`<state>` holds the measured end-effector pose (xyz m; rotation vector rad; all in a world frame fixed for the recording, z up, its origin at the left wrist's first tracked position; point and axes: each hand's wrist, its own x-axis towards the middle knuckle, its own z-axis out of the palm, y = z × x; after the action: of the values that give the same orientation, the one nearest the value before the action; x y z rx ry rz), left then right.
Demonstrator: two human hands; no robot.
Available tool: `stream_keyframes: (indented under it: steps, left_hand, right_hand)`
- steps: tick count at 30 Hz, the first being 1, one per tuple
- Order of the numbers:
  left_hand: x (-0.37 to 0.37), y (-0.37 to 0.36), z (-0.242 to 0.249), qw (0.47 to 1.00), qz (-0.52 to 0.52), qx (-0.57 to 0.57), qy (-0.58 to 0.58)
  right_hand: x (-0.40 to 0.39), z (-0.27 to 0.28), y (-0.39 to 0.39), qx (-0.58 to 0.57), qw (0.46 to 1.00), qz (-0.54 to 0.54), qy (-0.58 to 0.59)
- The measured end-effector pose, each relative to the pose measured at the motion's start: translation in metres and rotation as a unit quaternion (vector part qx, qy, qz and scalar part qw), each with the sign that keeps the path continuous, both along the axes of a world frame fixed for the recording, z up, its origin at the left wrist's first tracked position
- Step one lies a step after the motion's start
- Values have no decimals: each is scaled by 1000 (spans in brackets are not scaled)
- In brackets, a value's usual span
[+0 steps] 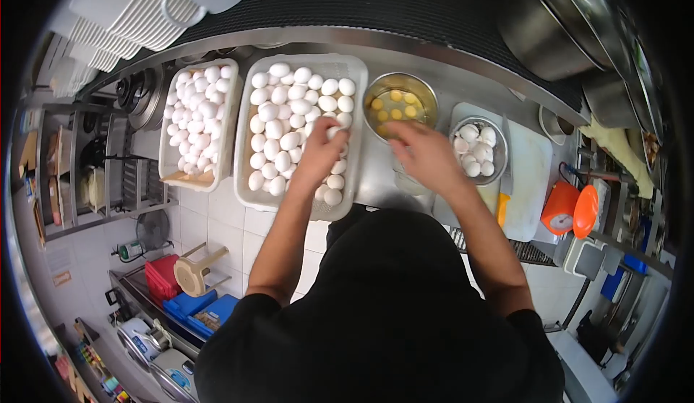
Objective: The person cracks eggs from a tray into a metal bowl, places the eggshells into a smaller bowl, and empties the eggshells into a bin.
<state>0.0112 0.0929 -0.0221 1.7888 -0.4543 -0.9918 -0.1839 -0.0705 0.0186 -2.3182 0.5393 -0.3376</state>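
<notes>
My left hand [322, 150] is over the right side of a large white tub [242, 135] full of white eggs [289, 141]. Its fingers are closed around an egg [334, 133]. Blurred by motion, my right hand [421, 156] hangs by the front rim of a steel bowl [432, 88], and I cannot make out anything in its fingers. Several yellow yolks [395, 95] lie in clear liquid inside that bowl. Just right of my right hand, a smaller metal bowl [502, 159] holds white eggshells [473, 146].
A second tub [165, 164] of eggs stands at the left. On the right are a white cutting board [531, 164], a knife with a yellow handle [503, 208] and an orange kitchen scale [560, 204]. A dark shelf [376, 5] with stacked dishes overhangs the counter's back.
</notes>
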Motion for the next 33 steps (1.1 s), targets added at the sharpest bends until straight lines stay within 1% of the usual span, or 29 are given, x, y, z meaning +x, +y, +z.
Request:
stream_keyframes:
  steps: [1, 2, 3, 5, 8, 11, 12, 14, 15, 17, 18, 19, 21, 22, 23, 26, 27, 29, 32, 33]
  left_hand:
    - [15, 22, -15, 999, 29, -15, -7]
    - [27, 44, -25, 998, 59, -20, 17]
    - [36, 64, -33, 997, 77, -7, 15]
    - [40, 89, -36, 996, 92, 7, -6]
    - [36, 114, -38, 993, 76, 29, -80]
    - [24, 120, -31, 993, 74, 23, -89]
    - [23, 123, -37, 992, 80, 27, -92]
    - [19, 120, -50, 991, 87, 29, -95]
    - [16, 116, -49, 988, 97, 17, -122]
    - [12, 105, -46, 989, 88, -8, -119]
    - [12, 97, -43, 989, 88, -22, -119]
    - [13, 88, -44, 987, 73, -43, -137]
    - [10, 64, -41, 984, 41, -72, -155]
    - [8, 49, -37, 982, 29, -86, -166]
    - [6, 33, -28, 984, 28, -101, -142]
    - [0, -8, -11, 975, -24, -89, -204]
    - [-3, -21, -16, 965, -25, -114, -233]
    - [-6, -41, -26, 963, -38, -145, -226]
    - [-14, -63, -27, 957, -75, -162, -228]
    - [-16, -69, -26, 953, -87, -166, -237]
  right_hand:
    - [28, -7, 10, -7, 999, 46, -21]
    - [57, -13, 19, 1, 997, 75, 20]
    - [88, -19, 27, 8, 993, 102, 62]
    - [147, -27, 41, -30, 974, 146, 173]
    - [206, -98, 55, -103, 987, 121, 16]
    - [234, -115, 63, -111, 983, 105, 99]
    - [236, -119, 65, -103, 986, 105, 82]
    - [232, -128, 60, -93, 990, 97, 53]
    - [232, -122, 56, -93, 988, 105, 56]
    - [213, -109, 53, -18, 997, 75, 17]
    - [203, -93, 51, 17, 998, 64, -5]
    - [193, -85, 44, 5, 999, 47, -17]
    - [161, -37, 31, 97, 994, -6, -55]
    - [147, -22, 23, 84, 989, -33, -114]
    - [133, -10, 18, 73, 980, -62, -172]
    - [97, 24, 14, 17, 947, -125, -296]
    - [86, 24, 14, -30, 941, -134, -309]
    - [68, 15, 12, -122, 922, -154, -335]
    - [40, -29, 0, -153, 972, -87, -155]
    - [36, -33, 0, -71, 979, -102, -164]
